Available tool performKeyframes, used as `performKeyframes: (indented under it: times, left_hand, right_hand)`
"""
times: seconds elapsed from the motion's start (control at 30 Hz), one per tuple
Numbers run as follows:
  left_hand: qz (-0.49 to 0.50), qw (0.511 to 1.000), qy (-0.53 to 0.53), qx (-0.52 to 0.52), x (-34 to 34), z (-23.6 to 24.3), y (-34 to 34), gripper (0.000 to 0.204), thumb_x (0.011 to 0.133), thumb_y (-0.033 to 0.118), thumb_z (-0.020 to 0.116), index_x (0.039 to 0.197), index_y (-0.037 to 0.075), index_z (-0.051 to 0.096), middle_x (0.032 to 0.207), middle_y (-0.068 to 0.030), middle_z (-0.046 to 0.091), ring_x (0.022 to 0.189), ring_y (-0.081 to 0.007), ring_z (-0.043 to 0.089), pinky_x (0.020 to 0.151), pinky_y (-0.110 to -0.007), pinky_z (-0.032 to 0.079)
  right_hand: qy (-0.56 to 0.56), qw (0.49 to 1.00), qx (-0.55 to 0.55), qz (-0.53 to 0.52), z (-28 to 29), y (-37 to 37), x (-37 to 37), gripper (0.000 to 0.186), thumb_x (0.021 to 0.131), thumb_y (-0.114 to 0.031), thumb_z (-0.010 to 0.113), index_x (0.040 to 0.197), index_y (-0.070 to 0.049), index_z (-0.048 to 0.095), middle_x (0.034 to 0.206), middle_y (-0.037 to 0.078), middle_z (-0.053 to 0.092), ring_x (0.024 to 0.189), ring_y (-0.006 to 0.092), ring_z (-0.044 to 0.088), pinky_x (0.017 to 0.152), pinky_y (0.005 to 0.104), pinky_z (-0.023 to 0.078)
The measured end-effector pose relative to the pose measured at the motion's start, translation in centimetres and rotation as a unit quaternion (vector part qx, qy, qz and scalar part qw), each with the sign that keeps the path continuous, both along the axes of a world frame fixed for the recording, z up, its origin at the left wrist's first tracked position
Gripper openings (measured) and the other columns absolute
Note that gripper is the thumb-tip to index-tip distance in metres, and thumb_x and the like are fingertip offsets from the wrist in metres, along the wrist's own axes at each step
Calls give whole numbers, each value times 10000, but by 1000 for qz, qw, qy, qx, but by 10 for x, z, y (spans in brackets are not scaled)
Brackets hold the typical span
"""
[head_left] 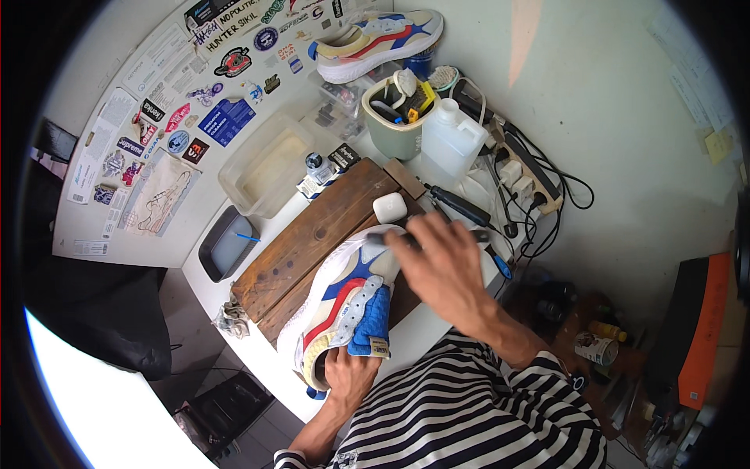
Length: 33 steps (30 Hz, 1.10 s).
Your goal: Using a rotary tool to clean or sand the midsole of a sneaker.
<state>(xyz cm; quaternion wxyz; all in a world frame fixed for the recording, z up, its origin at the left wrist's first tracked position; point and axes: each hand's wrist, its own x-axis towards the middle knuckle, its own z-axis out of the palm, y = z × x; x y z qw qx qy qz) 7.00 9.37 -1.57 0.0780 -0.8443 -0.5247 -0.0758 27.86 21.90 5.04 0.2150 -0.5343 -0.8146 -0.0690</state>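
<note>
A sneaker [337, 301] in cream, blue and red with a white sole rests on a dark wooden board, its toe pointing away from me. Its laces are out, and the blue tongue [369, 324] is pulled over to the right side. My left hand [350, 383] grips the sneaker at the collar, with fingers hidden inside the opening. Over the toe, my right hand [447, 273] is closed around a dark, slim tool [377, 238]. Motion blurs the tool and fingers, so its kind and whether it touches the toe cannot be made out.
Beyond the wooden board [293, 246] lie a white rounded case [389, 208], a small bottle [319, 167], a clear tub [254, 199] and a dark container [212, 254]. Farther back stand a green bin of brushes [391, 137], a white jug [453, 144] and another sneaker [379, 43]. Cables [535, 223] crowd the right.
</note>
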Motion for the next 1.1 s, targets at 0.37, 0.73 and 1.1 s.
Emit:
performKeyframes:
  times: [0.37,0.73,1.1]
  left_hand:
    - [-1,1000,4,3,0,3,2,484,798,179,801,1259,41,753,1309,-245,708,1114,-387,738,808,-461,664]
    - [-16,1000,-5,2,-6,-3,3,464,811,199,802,1252,62,762,1305,-264,702,1071,-400,750,782,-446,662]
    - [-10,999,-35,-18,-2,11,3,558,766,161,812,1296,10,725,1323,-304,679,1069,-428,752,861,-507,640]
  right_hand:
    - [61,996,-33,51,-8,8,15,342,807,-142,757,1147,-101,763,1045,51,619,1026,222,605,848,403,457]
    - [58,995,-25,80,-3,16,20,306,807,-115,764,1113,-110,770,1043,42,616,1081,213,584,895,403,433]
    - [340,930,-139,-5,-30,28,22,156,1028,-167,654,1080,-27,698,881,105,645,764,270,629,680,422,488]
